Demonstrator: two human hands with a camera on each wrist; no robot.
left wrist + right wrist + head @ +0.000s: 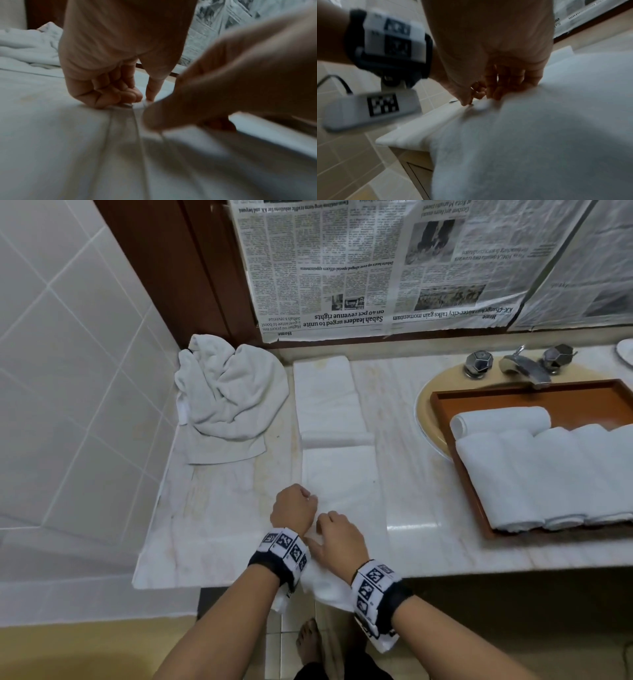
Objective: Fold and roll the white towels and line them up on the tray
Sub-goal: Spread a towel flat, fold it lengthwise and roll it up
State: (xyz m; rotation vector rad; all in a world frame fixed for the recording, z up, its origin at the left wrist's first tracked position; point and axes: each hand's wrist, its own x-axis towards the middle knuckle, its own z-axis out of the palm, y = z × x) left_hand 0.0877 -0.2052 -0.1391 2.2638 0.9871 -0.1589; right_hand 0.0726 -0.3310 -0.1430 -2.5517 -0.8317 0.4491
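Note:
A long white towel (337, 419) folded into a narrow strip lies on the marble counter, its near end hanging over the front edge. My left hand (296, 508) pinches the strip's left edge (137, 105) with curled fingers. Just right of it, my right hand (337, 537) grips the same towel (539, 128) with bent fingers. An orange-brown tray (445, 402) rests over the sink at right and holds several rolled white towels (548, 474). A crumpled white towel (229, 395) is heaped at the counter's back left.
A chrome tap (524, 368) with two knobs stands behind the tray. Newspaper (376, 268) covers the wall behind the counter. White tiles (68, 371) line the left wall. My bare foot (310, 645) is on the floor below the counter's edge.

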